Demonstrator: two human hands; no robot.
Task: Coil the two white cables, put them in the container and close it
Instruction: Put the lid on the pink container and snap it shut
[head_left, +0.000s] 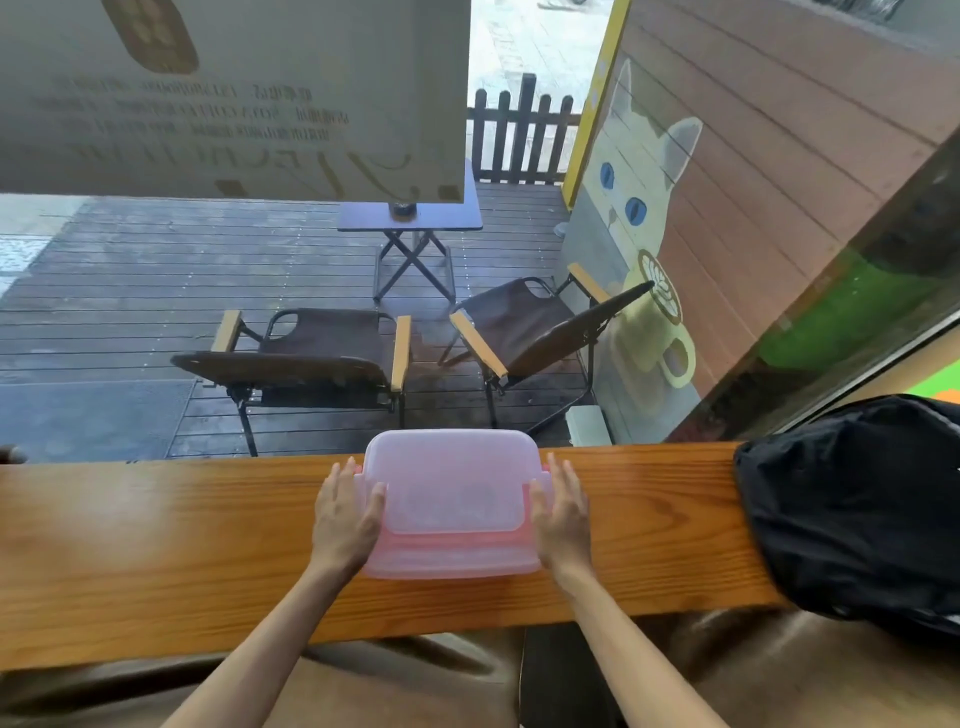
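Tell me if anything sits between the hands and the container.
Nothing visible does. The left hand and right hand already lie against the two short ends of the container, whose lid is on top, on the counter.

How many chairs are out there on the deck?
2. One chair sits beyond the window, ahead and left of the container; the other chair stands to its right, by the cat picture. The sign may hide more.
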